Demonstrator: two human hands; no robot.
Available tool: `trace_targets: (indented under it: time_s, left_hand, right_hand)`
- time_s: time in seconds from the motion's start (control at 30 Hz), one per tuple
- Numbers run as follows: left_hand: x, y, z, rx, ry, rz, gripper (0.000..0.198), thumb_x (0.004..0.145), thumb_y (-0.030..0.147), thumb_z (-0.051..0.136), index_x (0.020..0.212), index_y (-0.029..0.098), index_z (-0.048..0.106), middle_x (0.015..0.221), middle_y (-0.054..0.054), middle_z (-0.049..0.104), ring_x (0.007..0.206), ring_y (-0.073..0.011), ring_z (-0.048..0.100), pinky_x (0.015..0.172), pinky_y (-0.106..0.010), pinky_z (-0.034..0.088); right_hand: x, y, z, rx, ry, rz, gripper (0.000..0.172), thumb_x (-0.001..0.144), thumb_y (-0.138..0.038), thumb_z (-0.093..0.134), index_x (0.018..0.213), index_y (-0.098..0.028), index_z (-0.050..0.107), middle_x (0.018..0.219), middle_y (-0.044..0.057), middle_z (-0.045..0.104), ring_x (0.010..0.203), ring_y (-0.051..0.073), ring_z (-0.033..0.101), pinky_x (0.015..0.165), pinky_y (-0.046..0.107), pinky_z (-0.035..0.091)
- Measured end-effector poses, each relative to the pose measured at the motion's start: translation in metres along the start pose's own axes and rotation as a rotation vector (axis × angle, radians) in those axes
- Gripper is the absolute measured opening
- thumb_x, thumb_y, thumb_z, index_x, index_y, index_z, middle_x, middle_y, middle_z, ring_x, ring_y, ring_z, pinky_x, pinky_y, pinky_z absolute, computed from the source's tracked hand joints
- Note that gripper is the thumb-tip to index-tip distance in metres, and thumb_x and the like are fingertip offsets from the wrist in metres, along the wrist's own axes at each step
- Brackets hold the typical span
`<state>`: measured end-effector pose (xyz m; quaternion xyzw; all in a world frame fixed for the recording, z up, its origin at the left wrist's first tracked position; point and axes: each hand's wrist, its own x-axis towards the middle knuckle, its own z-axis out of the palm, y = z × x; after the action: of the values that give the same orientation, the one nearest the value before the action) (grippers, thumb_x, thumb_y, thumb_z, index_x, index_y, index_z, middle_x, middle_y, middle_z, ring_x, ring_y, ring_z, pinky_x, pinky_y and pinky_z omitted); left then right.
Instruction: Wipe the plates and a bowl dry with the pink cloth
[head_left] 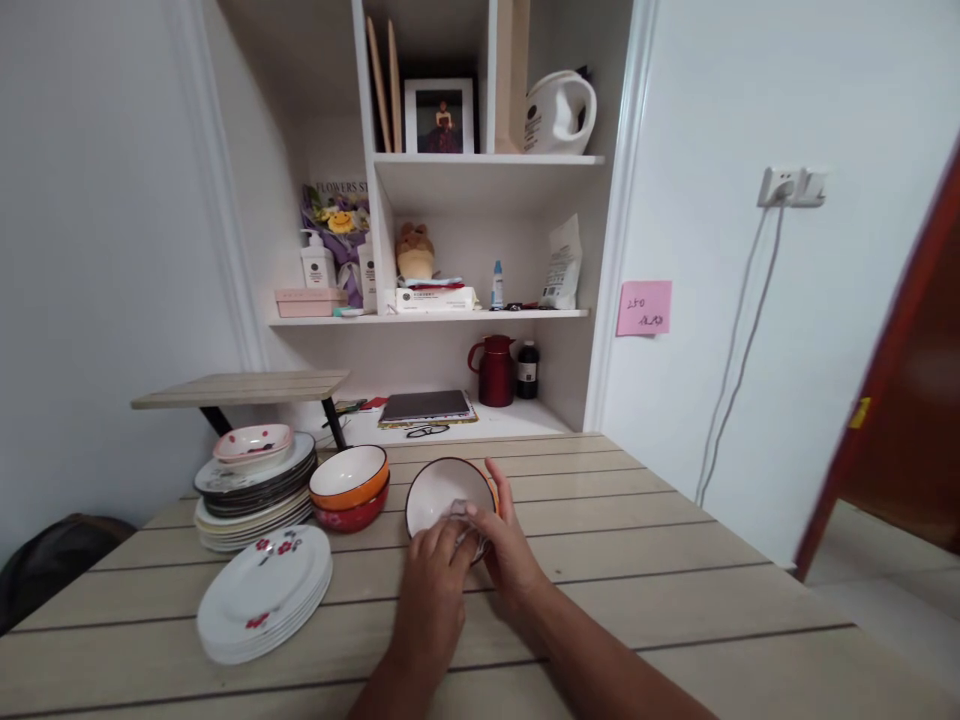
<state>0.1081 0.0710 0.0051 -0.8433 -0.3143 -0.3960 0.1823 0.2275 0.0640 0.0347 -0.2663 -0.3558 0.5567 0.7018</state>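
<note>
A bowl (pixel 433 487) with a white inside, dark rim and orange outside is tilted toward me above the table. My right hand (pixel 511 550) grips its right side, with the fingers behind the wall and the thumb over the rim. My left hand (pixel 436 580) is closed at the near rim, its fingers bent into the bowl. A crumpled greyish cloth (pixel 459 508) shows at those fingertips, partly hidden by both hands. To the left, an orange bowl (pixel 349 492) sits in a red bowl (pixel 352 517).
White flower-patterned plates (pixel 264 590) are stacked at the left front. Behind them rises a taller plate stack (pixel 255 485) topped by a pink-dotted bowl (pixel 253 440). A small raised wooden stand (pixel 240 388), a laptop (pixel 425 405) and a red jug (pixel 495 372) are farther back.
</note>
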Motion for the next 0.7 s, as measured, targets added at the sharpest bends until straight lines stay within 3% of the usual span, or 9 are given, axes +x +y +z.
trace_targets:
  time_s: [0.17, 0.27, 0.5, 0.6, 0.7]
  left_hand:
    - [-0.001, 0.005, 0.003, 0.012, -0.009, 0.070, 0.050, 0.081, 0.002, 0.045, 0.126, 0.019, 0.056, 0.125, -0.011, 0.063, 0.109, -0.0255, 0.057, 0.085, -0.042, 0.050]
    - [0.001, 0.007, 0.009, 0.053, -0.042, 0.136, 0.039, 0.089, 0.009, 0.046, 0.125, 0.020, 0.057, 0.121, -0.008, 0.065, 0.104, -0.0238, 0.059, 0.081, -0.039, 0.050]
    - [0.004, 0.010, 0.013, 0.077, -0.024, 0.316, 0.023, 0.096, 0.023, 0.044, 0.108, 0.025, 0.064, 0.117, -0.003, 0.066, 0.111, -0.0205, 0.057, 0.089, -0.037, 0.045]
    - [0.002, 0.010, 0.011, 0.128, 0.042, 0.328, 0.022, 0.095, 0.020, 0.047, 0.107, 0.024, 0.064, 0.116, -0.004, 0.067, 0.112, -0.0220, 0.057, 0.090, -0.038, 0.045]
    - [0.000, 0.007, 0.011, 0.174, 0.114, 0.271, 0.023, 0.093, 0.014, 0.047, 0.106, 0.022, 0.065, 0.112, -0.006, 0.069, 0.108, -0.0224, 0.060, 0.087, -0.038, 0.047]
  right_hand:
    - [0.004, -0.011, -0.001, -0.085, 0.006, -0.067, 0.056, 0.070, -0.029, 0.068, 0.125, -0.027, 0.054, 0.090, 0.001, 0.069, 0.077, 0.018, 0.060, 0.073, 0.029, 0.045]
    - [0.006, -0.028, -0.009, -0.202, -0.013, -0.020, 0.045, 0.067, -0.024, 0.066, 0.112, -0.023, 0.063, 0.095, 0.002, 0.070, 0.080, 0.017, 0.059, 0.072, 0.027, 0.044]
    - [0.009, -0.073, -0.038, -0.310, -0.206, 0.191, 0.044, 0.067, -0.021, 0.067, 0.111, -0.020, 0.067, 0.093, 0.004, 0.071, 0.080, 0.020, 0.061, 0.070, 0.029, 0.044]
    - [0.008, -0.075, -0.041, -0.257, -0.274, 0.218, 0.046, 0.071, -0.025, 0.071, 0.116, -0.021, 0.064, 0.102, 0.005, 0.071, 0.088, 0.021, 0.062, 0.076, 0.031, 0.045]
    - [0.004, -0.065, -0.036, -0.182, -0.269, 0.195, 0.061, 0.073, -0.028, 0.074, 0.130, -0.027, 0.054, 0.110, 0.004, 0.069, 0.096, 0.022, 0.062, 0.084, 0.034, 0.044]
